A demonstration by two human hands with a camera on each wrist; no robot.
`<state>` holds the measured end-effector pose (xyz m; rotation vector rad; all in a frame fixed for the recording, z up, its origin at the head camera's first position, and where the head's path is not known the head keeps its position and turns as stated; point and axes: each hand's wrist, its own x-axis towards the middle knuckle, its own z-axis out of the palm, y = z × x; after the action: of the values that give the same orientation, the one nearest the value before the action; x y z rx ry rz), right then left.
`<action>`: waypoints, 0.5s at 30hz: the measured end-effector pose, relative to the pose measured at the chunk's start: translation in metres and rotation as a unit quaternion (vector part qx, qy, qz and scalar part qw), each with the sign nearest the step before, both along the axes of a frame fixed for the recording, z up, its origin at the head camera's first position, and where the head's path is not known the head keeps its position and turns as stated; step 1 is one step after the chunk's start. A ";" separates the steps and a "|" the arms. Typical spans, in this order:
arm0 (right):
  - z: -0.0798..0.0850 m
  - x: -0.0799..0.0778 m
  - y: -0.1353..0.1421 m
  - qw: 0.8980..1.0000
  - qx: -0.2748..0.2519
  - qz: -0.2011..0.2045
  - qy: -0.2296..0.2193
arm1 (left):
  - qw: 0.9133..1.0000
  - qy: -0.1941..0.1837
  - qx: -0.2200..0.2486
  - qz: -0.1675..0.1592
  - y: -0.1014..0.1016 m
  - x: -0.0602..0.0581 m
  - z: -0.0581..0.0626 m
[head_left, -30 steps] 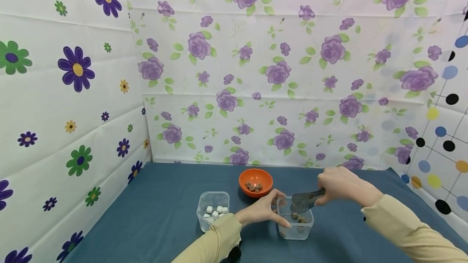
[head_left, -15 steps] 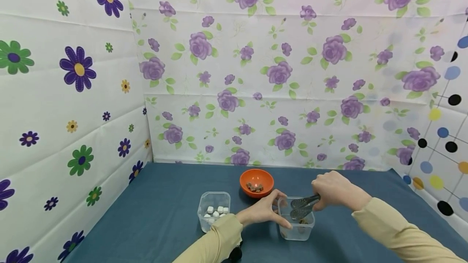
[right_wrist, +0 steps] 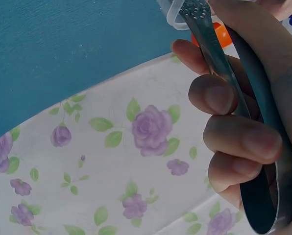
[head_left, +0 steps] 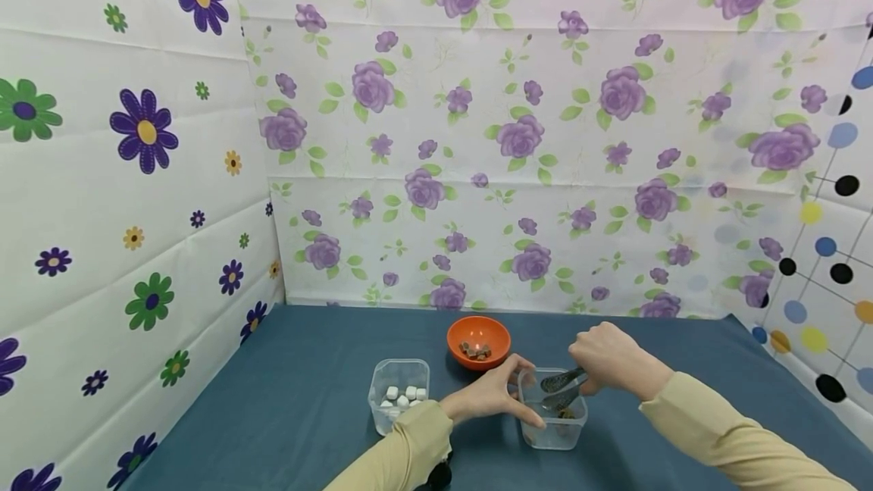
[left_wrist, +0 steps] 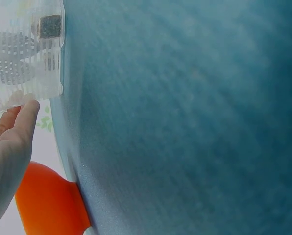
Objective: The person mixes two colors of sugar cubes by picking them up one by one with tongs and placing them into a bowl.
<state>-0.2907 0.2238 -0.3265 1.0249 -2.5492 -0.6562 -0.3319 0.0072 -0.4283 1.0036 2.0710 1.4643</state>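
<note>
My left hand (head_left: 486,392) holds a clear plastic container (head_left: 551,436) from its left side, thumb at the front and fingers toward the back. In my right hand (head_left: 614,358) is a pair of dark metal tongs (head_left: 561,380), its perforated ends spread apart and down inside that container. Brown cubes (head_left: 565,413) lie at the container's bottom right. Through the ribbed wall, the left wrist view shows one dark brown cube (left_wrist: 50,26) near the tong heads (left_wrist: 11,71). The right wrist view has the fingers (right_wrist: 241,139) curled round the tongs' arms.
An orange bowl (head_left: 479,322) with several brown cubes stands behind the left hand. To the left is a second clear container (head_left: 398,364) with several white cubes, partly hidden by the left sleeve. Flower-patterned sheets (head_left: 423,97) enclose the blue-covered table (head_left: 327,370).
The tongs have swung round and gone lower into the container, their ends now apart. My right hand has shifted left and down. The left hand stays at the container.
</note>
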 end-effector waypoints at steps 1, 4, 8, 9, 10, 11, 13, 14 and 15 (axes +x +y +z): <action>-0.001 0.000 -0.001 1.000 0.009 -0.001 0.006 | 1.000 -0.001 0.001 0.000 0.000 0.000 0.000; -0.003 0.001 -0.004 0.999 0.033 0.001 0.025 | 1.000 -0.001 0.002 -0.001 0.001 0.001 0.000; -0.006 0.002 -0.007 0.998 0.055 0.002 0.044 | 1.000 0.005 0.001 0.000 0.001 0.000 -0.001; -0.007 0.002 -0.008 0.997 0.057 0.001 0.045 | 1.000 0.006 0.001 0.000 0.001 0.000 -0.001; -0.007 0.002 -0.009 0.997 0.060 0.000 0.047 | 1.000 0.007 0.000 0.000 0.001 0.000 -0.001; -0.007 0.002 -0.009 0.997 0.063 -0.002 0.048 | 1.000 0.007 0.000 0.000 0.001 0.000 -0.001; -0.007 0.002 -0.010 0.997 0.062 -0.003 0.045 | 1.000 0.008 0.000 0.002 0.001 -0.001 -0.001; -0.007 0.001 -0.010 0.997 0.061 -0.002 0.044 | 1.000 0.008 0.000 0.002 0.001 -0.001 -0.002; -0.007 0.001 -0.010 0.997 0.058 0.000 0.041 | 1.000 0.008 0.000 0.002 0.001 -0.001 -0.002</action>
<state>-0.2894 0.2135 -0.3335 1.0117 -2.4652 -0.8376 -0.3327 0.0078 -0.4300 1.0138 2.0861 1.4622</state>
